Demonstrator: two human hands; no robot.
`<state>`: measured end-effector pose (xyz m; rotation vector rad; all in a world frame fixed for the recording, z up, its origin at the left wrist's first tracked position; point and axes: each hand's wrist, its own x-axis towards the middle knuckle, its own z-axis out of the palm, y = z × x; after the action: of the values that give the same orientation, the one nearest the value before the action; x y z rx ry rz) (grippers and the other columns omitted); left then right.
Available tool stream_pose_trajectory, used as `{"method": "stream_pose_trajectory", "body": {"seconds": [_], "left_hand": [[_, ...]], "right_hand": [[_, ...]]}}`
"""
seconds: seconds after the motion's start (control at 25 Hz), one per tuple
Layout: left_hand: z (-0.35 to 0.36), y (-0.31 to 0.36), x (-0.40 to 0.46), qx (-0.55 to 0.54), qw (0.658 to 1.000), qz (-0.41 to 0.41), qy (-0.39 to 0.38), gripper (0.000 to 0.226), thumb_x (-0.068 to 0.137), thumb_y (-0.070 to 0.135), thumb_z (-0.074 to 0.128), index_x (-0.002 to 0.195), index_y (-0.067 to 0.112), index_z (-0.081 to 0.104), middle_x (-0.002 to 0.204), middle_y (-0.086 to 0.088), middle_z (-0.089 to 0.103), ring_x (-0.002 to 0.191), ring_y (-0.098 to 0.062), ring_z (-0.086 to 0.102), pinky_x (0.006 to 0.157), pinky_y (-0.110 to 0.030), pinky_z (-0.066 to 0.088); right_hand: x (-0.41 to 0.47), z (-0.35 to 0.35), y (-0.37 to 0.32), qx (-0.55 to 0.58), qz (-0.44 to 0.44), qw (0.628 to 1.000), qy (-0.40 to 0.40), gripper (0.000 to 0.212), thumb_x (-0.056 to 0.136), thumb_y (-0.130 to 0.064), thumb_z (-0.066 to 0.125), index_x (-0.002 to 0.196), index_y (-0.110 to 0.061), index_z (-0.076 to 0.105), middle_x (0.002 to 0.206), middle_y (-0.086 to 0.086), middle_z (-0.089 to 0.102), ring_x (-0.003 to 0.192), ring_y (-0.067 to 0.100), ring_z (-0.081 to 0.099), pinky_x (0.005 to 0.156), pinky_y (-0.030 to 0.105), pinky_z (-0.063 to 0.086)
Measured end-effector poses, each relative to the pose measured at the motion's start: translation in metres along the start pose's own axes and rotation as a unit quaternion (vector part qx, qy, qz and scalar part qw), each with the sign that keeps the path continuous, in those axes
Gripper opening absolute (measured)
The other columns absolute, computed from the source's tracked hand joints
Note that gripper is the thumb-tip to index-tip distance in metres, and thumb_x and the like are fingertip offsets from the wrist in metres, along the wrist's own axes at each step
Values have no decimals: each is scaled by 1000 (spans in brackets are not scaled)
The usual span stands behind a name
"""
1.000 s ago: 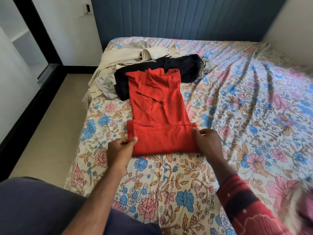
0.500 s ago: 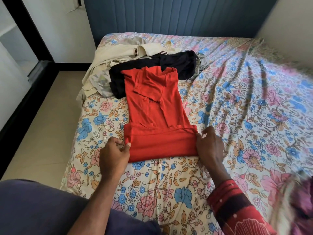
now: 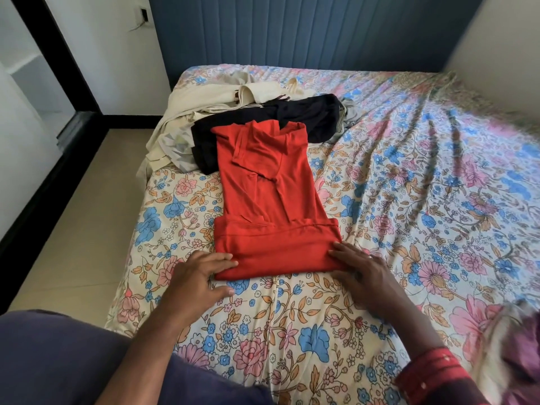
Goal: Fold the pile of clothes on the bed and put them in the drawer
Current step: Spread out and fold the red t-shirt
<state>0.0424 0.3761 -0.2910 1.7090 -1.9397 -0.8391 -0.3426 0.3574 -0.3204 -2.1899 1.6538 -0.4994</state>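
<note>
Both hands, the left hand (image 3: 201, 276) and right hand (image 3: 361, 266), are lying flat with straight fingers, pressing the red shirt's (image 3: 263, 182) folded hem, which probably needs even rolling upward.

No text, label, brand, number or sign can be read anywhere — not on the red shirt (image 3: 268, 200), the other clothes (image 3: 233, 112), or the floral bedsheet (image 3: 409, 200).

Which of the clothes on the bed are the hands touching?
The red shirt, laid out flat nearest the person. The left hand and right hand rest on its folded bottom edge; the black garment and cream clothes lie untouched behind.
</note>
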Motion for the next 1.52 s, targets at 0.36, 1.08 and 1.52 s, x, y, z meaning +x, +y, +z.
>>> {"method": "stream_pose_trajectory", "body": {"seconds": [0.36, 1.08, 1.52], "left_hand": [[-15, 0, 12, 19, 992, 79, 101, 32, 88, 19, 77, 119, 27, 73, 137, 6, 60, 115, -13, 62, 113, -41, 26], [-92, 54, 56, -284, 952, -44, -110, 24, 106, 20, 49, 91, 18, 67, 81, -1, 61, 79, -17, 57, 77, -33, 47], [-44, 0, 265, 14, 984, -116, 132, 12, 89, 24, 71, 97, 18, 63, 108, -9, 66, 103, -33, 64, 90, -45, 54]], "right_hand": [[8, -34, -21, 65, -55, 996, 24, 27, 99, -30, 59, 123, -23, 70, 139, 3, 63, 92, -19, 62, 90, 31, 59], [74, -107, -57, 273, 20, 960, -61, 26, 104, -5, 56, 94, -23, 73, 76, 0, 63, 72, 11, 57, 67, 35, 48], [249, -34, -27, -11, 265, 964, 34, 36, 93, -34, 67, 118, -10, 61, 120, 16, 63, 113, 37, 60, 95, 42, 48]]}}
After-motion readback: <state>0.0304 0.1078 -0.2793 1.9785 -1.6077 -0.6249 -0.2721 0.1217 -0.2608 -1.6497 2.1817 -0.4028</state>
